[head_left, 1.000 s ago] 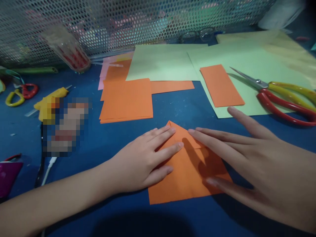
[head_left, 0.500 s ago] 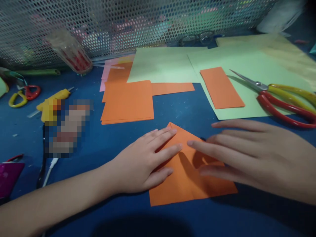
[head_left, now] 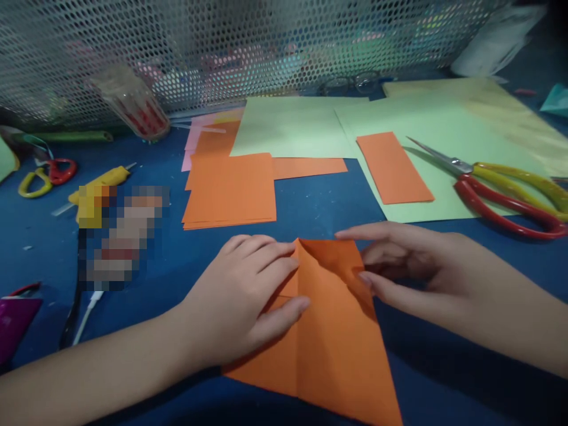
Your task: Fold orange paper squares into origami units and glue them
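An orange paper sheet (head_left: 328,349) lies on the blue table just in front of me, creased down its middle, with its far right corner folded up. My left hand (head_left: 242,299) rests on the sheet's left half, fingers curled and pressing beside the crease. My right hand (head_left: 412,272) pinches the raised right flap (head_left: 341,260) between thumb and fingers and holds it off the table.
A stack of orange squares (head_left: 231,189) lies beyond my left hand. Pale green sheets (head_left: 426,124) carry an orange strip (head_left: 393,167) and red-and-yellow scissors (head_left: 510,189) at right. A perforated metal screen (head_left: 222,41) closes the back. A plastic cup (head_left: 133,103), small scissors (head_left: 44,174) and a yellow tool (head_left: 100,180) sit at left.
My right hand went from lying flat on the paper to pinching and lifting its right flap. The sheet has turned and slid nearer. My left hand's fingers curled in.
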`<action>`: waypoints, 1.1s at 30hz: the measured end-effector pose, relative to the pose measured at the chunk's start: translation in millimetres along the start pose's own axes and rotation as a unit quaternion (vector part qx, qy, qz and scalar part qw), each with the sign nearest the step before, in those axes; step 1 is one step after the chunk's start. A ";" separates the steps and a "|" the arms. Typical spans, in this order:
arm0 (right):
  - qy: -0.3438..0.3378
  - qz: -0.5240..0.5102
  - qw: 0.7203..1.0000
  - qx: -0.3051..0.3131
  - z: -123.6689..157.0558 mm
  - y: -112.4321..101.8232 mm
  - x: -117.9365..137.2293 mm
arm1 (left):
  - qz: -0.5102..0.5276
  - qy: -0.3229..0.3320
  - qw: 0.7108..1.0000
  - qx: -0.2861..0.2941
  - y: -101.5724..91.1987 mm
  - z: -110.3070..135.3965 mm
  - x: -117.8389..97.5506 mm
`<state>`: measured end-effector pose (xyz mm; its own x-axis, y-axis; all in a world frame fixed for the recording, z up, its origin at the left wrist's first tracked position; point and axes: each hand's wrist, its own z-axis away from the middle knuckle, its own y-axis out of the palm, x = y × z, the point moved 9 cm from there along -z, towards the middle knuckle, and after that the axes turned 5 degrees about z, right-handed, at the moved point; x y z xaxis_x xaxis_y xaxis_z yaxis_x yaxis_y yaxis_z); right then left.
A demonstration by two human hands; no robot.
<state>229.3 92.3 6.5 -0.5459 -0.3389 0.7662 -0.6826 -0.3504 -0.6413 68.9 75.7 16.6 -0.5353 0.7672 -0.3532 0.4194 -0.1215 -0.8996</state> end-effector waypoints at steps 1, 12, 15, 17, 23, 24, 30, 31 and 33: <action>0.021 -0.032 0.999 0.003 0.9 2.9 -2.7 | -0.006 0.002 1.000 -0.005 -1.3 -1.0 -0.9; -0.064 0.210 0.970 -0.099 -5.1 -8.8 3.1 | -0.037 0.050 0.998 0.000 5.5 -3.2 -10.6; -0.125 0.251 0.952 -0.121 -1.2 -6.2 12.1 | -0.047 0.056 0.997 0.000 7.3 -3.1 -11.7; -0.186 0.283 0.933 -0.120 4.8 -1.0 20.3 | -0.060 0.065 0.996 -0.007 6.9 -2.7 -13.6; -0.274 0.352 0.893 -0.059 16.4 19.4 24.9 | -0.068 0.068 0.995 0.008 8.2 -1.3 -13.4; -0.276 0.359 0.889 -0.061 16.4 20.3 24.9 | -0.065 0.068 0.996 0.008 8.7 -0.8 -12.4; -0.292 0.358 0.885 -0.067 14.3 22.9 24.5 | -0.060 0.078 0.995 -0.002 11.4 -0.4 -9.1; -0.301 0.353 0.884 -0.065 15.6 23.6 24.5 | -0.061 0.077 0.995 0.005 12.4 -1.3 -8.6; -0.315 0.350 0.880 -0.057 18.6 25.9 23.0 | -0.066 0.073 0.995 0.020 14.4 -3.0 -7.9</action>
<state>208.1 59.1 6.8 -0.4986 -0.8667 -0.0122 -0.3494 0.2139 -0.9122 81.3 69.8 7.2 -0.4696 0.8616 -0.1925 0.3209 -0.0365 -0.9464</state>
